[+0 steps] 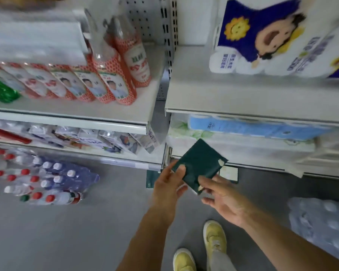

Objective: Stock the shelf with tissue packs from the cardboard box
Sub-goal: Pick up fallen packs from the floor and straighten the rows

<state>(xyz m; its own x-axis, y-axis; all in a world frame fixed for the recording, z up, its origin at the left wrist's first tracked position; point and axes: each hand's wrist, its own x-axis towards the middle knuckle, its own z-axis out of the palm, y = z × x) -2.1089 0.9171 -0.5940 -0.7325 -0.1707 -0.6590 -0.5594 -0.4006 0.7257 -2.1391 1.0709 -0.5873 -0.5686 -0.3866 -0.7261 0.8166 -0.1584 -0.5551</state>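
A dark green tissue pack (199, 163) is held in the air in front of the lower shelves. My left hand (169, 184) grips its left edge with the thumb on top. My right hand (221, 196) pinches its lower right corner. Behind the pack, something dark green with a pale inside (228, 174) sits on the floor against the shelf base; most of it is hidden, and I cannot tell if it is the box. The right-hand white shelf (243, 94) is bare at its front, with a big blue and white roll pack (272, 38) at the back.
Red patterned bottles (114, 75) line the left shelf. Blue and white paper packs (252, 130) fill the shelf below right. Shrink-wrapped water bottles (47, 177) lie on the grey floor at left, another wrapped pack (321, 222) at right. My yellow shoes (213, 237) stand below.
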